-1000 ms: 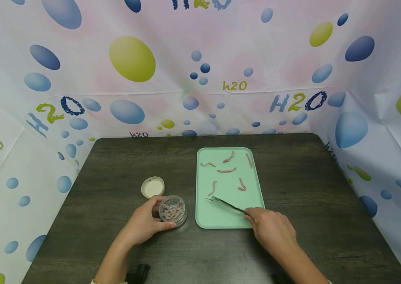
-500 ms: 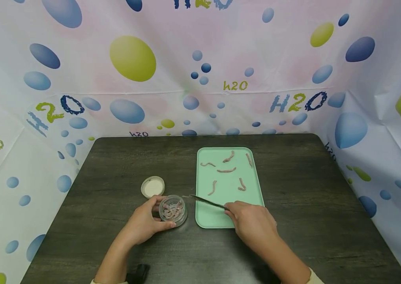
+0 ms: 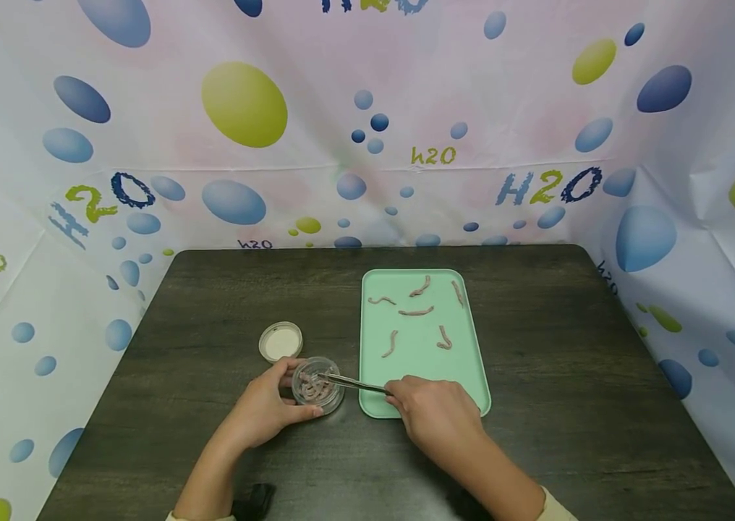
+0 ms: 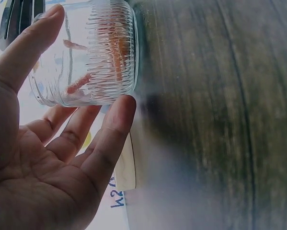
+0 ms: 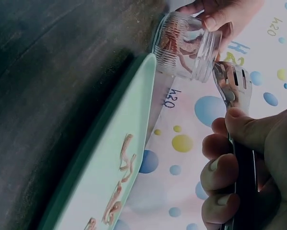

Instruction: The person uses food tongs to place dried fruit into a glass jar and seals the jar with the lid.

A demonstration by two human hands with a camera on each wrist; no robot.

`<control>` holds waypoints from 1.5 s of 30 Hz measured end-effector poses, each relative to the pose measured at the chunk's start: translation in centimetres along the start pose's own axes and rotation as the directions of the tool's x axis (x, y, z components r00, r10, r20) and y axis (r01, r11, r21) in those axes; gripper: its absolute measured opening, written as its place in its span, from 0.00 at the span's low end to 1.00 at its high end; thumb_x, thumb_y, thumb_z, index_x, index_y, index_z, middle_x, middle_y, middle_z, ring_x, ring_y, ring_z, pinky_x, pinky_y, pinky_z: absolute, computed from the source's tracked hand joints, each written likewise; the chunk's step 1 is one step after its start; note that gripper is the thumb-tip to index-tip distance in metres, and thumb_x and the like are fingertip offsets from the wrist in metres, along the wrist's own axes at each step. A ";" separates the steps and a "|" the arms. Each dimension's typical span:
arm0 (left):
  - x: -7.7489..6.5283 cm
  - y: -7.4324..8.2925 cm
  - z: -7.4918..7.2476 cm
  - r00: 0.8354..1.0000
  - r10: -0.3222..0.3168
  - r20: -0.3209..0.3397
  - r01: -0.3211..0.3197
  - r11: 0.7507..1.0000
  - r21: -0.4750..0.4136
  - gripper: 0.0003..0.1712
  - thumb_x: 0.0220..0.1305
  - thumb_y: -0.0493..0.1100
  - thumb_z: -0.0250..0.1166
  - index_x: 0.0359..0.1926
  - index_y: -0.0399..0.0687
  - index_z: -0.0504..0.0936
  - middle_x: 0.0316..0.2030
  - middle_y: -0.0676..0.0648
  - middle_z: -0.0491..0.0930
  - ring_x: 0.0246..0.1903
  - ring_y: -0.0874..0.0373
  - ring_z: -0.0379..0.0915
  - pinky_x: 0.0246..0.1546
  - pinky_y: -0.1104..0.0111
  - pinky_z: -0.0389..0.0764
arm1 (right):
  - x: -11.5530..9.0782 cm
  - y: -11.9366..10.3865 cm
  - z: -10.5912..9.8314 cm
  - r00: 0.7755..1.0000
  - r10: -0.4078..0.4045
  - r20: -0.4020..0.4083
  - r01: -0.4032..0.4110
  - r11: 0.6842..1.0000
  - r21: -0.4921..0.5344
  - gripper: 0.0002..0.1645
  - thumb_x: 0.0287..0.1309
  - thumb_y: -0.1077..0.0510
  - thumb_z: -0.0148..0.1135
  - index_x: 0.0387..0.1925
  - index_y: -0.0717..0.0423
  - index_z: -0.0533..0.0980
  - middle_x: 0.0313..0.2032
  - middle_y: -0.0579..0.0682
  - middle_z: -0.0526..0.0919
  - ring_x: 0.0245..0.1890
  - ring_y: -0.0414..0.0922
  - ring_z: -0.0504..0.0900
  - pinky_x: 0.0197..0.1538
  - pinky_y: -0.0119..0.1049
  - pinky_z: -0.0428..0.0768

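My left hand [image 3: 260, 414] grips a small clear glass jar [image 4: 76, 57] standing on the table, its thumb and fingers on opposite sides. Pinkish worm-like pieces [image 5: 171, 38] lie inside the jar. In my right hand [image 3: 440, 416] is a pair of metal tongs [image 3: 357, 383], held by the handle with curled fingers. The tongs' slotted end [image 5: 232, 81] is at the open mouth of the jar; whether it grips a piece cannot be made out. Right of the jar is a mint-green tray [image 3: 429, 376], on which several pinkish worm-like pieces [image 3: 416, 312] lie spread apart.
Behind the left hand, a round pale lid [image 3: 280, 341] lies on the dark wooden table [image 3: 224, 297]. A small black object [image 3: 255, 501] sits beside the left forearm. A sheet printed with coloured dots [image 3: 315, 87] hangs behind and at both sides.
My right hand has moved left with the tongs, from over the tray to the jar's mouth. The left hand and jar have stayed in place.
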State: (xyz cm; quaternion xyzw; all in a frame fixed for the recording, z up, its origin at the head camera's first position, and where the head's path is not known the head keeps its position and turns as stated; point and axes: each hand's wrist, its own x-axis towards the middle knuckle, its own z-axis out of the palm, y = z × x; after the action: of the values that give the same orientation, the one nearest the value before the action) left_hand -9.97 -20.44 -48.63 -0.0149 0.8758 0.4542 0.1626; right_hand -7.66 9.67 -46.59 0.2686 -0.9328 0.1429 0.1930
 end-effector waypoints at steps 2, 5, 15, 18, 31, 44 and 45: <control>0.0 0.0 0.0 1.000 0.002 0.003 -0.002 1.000 -0.004 0.52 0.51 0.48 0.89 0.75 0.52 0.73 0.61 0.41 0.84 0.46 0.51 0.91 0.48 0.57 0.91 | 0.0 0.0 0.0 1.000 -0.003 -0.001 0.003 1.000 -0.003 0.09 0.57 0.49 0.81 0.33 0.40 0.85 0.20 0.35 0.77 0.17 0.34 0.74 0.20 0.30 0.67; 0.0 -0.1 0.0 1.000 -0.001 0.005 0.001 1.000 -0.004 0.52 0.52 0.48 0.89 0.75 0.52 0.73 0.61 0.40 0.84 0.46 0.51 0.92 0.48 0.57 0.91 | 0.0 0.0 0.1 1.000 -0.011 -0.003 0.010 1.000 -0.018 0.09 0.58 0.49 0.81 0.34 0.40 0.85 0.21 0.36 0.77 0.17 0.35 0.75 0.20 0.32 0.69; 0.0 -0.1 0.0 1.000 -0.009 0.008 0.009 1.000 -0.012 0.52 0.52 0.47 0.89 0.75 0.52 0.73 0.60 0.40 0.84 0.45 0.51 0.92 0.47 0.58 0.91 | 0.0 0.2 0.3 1.000 -0.028 -0.011 0.027 0.999 -0.039 0.15 0.55 0.50 0.84 0.43 0.44 0.88 0.24 0.37 0.79 0.19 0.35 0.78 0.22 0.31 0.74; 0.0 -0.1 0.0 1.000 -0.006 0.009 0.006 1.000 -0.011 0.52 0.52 0.47 0.89 0.75 0.52 0.73 0.60 0.40 0.84 0.45 0.51 0.92 0.47 0.58 0.91 | -0.1 0.3 0.3 1.000 -0.022 -0.002 0.021 0.999 -0.026 0.16 0.55 0.50 0.84 0.44 0.44 0.87 0.24 0.37 0.78 0.18 0.35 0.75 0.21 0.30 0.72; 0.1 -0.2 0.0 1.000 -0.005 0.020 0.006 1.000 -0.025 0.53 0.51 0.47 0.89 0.75 0.49 0.73 0.60 0.38 0.84 0.45 0.52 0.91 0.48 0.58 0.91 | -0.7 1.2 -0.1 0.988 0.130 0.079 -0.129 0.991 -0.023 0.23 0.63 0.47 0.80 0.56 0.48 0.84 0.32 0.38 0.80 0.20 0.33 0.71 0.23 0.28 0.68; 0.3 -0.4 -0.1 1.000 -0.007 0.022 0.008 1.000 -0.014 0.53 0.51 0.48 0.89 0.75 0.49 0.73 0.59 0.38 0.85 0.45 0.51 0.92 0.48 0.57 0.91 | -2.3 3.6 -0.5 0.960 0.265 0.092 -0.269 0.963 0.029 0.25 0.62 0.51 0.81 0.58 0.51 0.84 0.41 0.45 0.87 0.20 0.36 0.73 0.23 0.31 0.70; 0.3 -0.4 -0.1 1.000 -0.008 0.022 0.009 1.000 -0.015 0.53 0.51 0.48 0.89 0.75 0.49 0.73 0.59 0.38 0.85 0.45 0.51 0.92 0.48 0.57 0.91 | -2.4 3.9 -0.6 0.955 0.279 0.098 -0.283 0.959 0.032 0.25 0.62 0.51 0.81 0.58 0.51 0.84 0.41 0.45 0.87 0.20 0.37 0.73 0.24 0.32 0.70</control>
State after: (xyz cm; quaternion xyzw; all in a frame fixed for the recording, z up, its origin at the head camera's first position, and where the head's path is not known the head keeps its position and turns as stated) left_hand -10.24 -20.69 -49.03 -0.0150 0.8704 0.4603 0.1740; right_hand -7.74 14.12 -47.79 0.1439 -0.9659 0.1777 0.1214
